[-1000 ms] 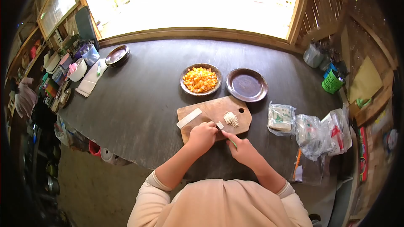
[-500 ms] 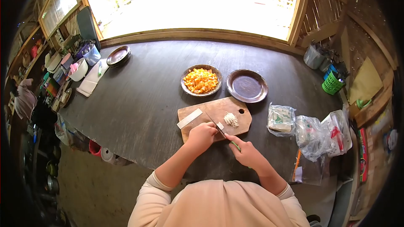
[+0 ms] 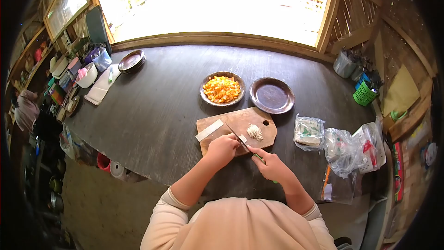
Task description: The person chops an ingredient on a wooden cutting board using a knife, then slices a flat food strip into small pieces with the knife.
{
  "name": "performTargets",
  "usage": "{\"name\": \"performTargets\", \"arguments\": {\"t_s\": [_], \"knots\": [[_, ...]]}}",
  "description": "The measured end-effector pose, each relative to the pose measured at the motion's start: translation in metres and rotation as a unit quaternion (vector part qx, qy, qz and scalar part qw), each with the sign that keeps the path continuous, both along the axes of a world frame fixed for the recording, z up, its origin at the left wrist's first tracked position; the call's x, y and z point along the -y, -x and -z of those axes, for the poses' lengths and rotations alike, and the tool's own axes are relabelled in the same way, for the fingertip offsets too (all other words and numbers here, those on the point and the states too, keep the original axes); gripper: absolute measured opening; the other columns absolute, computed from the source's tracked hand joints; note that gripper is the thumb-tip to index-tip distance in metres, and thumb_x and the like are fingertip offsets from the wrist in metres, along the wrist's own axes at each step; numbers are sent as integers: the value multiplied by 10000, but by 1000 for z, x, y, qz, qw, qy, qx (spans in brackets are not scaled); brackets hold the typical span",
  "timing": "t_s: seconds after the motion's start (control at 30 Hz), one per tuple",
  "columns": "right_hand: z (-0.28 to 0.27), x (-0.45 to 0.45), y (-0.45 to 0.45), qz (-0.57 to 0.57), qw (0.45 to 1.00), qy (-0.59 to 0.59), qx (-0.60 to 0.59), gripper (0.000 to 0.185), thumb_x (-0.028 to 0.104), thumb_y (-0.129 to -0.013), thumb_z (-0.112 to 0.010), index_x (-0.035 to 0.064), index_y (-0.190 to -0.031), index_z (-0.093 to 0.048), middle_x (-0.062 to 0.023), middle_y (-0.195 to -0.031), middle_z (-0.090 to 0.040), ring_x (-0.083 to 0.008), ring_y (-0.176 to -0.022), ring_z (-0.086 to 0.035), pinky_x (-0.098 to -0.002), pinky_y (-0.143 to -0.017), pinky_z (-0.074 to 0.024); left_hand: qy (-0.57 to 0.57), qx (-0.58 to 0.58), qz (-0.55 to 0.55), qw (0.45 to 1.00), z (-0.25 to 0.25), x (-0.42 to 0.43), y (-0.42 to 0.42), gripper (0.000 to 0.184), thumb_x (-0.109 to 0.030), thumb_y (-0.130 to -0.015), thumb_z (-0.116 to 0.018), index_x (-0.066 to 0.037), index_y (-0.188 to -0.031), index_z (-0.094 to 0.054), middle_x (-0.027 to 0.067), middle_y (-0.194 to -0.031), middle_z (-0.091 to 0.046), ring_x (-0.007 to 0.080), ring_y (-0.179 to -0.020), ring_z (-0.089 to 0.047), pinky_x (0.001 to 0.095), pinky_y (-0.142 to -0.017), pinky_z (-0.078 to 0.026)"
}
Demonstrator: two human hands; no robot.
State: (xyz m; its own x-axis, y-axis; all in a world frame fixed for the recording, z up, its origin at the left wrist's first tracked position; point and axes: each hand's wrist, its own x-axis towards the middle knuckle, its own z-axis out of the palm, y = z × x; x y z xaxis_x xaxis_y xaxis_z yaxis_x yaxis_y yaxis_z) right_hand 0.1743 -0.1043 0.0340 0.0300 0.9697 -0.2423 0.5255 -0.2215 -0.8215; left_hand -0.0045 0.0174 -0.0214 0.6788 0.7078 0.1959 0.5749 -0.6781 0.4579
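A wooden cutting board (image 3: 226,117) lies in front of me. My right hand (image 3: 272,165) is closed around the green handle of a kitchen knife (image 3: 237,135), whose blade slants up and left over the board. Close beside the blade, my left hand (image 3: 222,151) has its fingers bent and pressed together on a small white piece of food (image 3: 243,138), partly hidden by fingers and blade. A flat white strip (image 3: 209,130) rests at the board's left. Thin white slivers (image 3: 255,132) form a little heap near the board's hole.
Behind the board stand a bowl of orange diced pieces (image 3: 221,89) and a dark plate (image 3: 272,95). Plastic-wrapped packs (image 3: 309,132) lie to the right, with a green basket (image 3: 365,93) farther back. Stacked dark plates (image 3: 131,60) and a cloth (image 3: 99,90) are at left.
The knife handle has shifted slightly in the right hand, its green end now showing below the palm. The left hand stays beside the blade. The whole view has drifted very slightly.
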Motion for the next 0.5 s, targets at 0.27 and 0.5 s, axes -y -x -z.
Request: {"name": "performTargets", "arguments": {"t_s": [0.27,0.5], "knots": [[51,-8,2,-21,976,-214,31,419,138,-954,-575,178,-1371,-558,-243,-860,-680,-456,-767,-648,-472,-684,-545,-6,-8,-5,1000,-7,1,0,153,-135,-836,-626,-111,-901,-762,29,-933,-675,246,-901,-673,373,-763,-553],[50,-6,-1,-26,977,-209,15,419,130,-953,-584,176,-1368,-560,-258,-845,-666,-448,-747,-651,-476,-665,-540,1,-4,11,1000,-4,-2,2,147,-126,-833,-634,-96,-903,-760,34,-946,-682,254,-893,-676,372,-764,-549]]}}
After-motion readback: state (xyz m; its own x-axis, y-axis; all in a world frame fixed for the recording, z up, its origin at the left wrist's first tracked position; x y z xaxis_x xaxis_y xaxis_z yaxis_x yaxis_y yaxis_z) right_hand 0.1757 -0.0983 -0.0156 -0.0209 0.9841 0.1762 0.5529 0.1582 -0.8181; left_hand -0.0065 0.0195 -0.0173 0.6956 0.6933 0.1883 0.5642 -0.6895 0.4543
